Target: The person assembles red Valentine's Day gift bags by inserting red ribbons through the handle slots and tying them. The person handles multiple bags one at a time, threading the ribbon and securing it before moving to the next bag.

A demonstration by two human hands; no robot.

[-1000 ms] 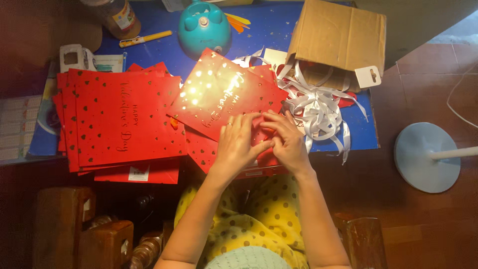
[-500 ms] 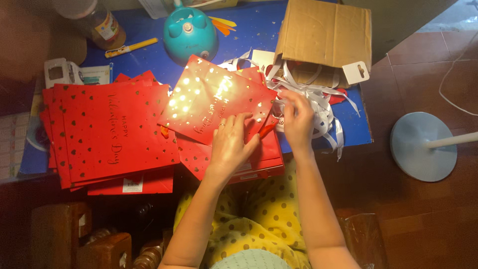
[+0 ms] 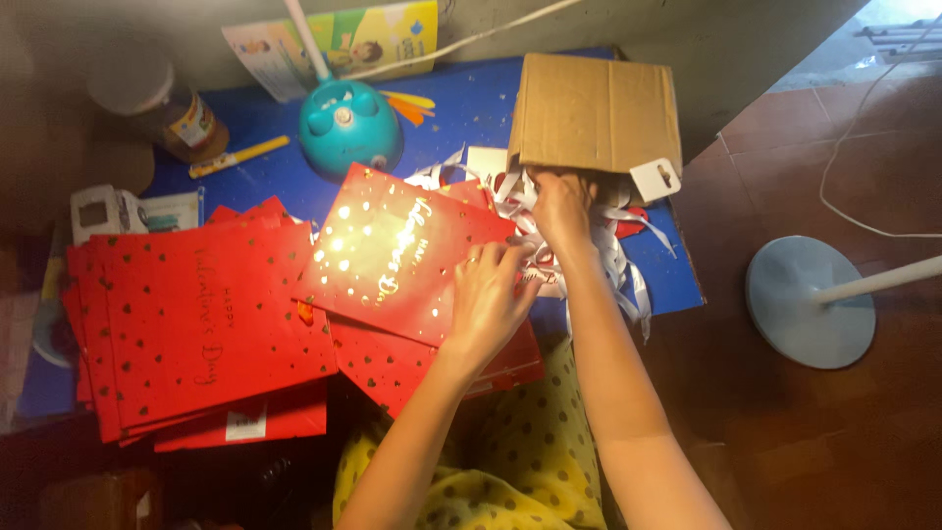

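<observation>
White curled ribbon (image 3: 589,257) beside the brown cardboard box (image 3: 597,116): right hand (image 3: 561,208) pinches strands; left hand (image 3: 488,302), spread, should firmly pin the glossy red paper bag (image 3: 388,253).

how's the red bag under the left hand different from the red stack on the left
The bag under the left hand is single, tilted, and glares with reflected light; the stack is many bags piled together, duller, untouched. The bag lies nearer the cardboard box. Both are red with small hearts and gold script.
</observation>
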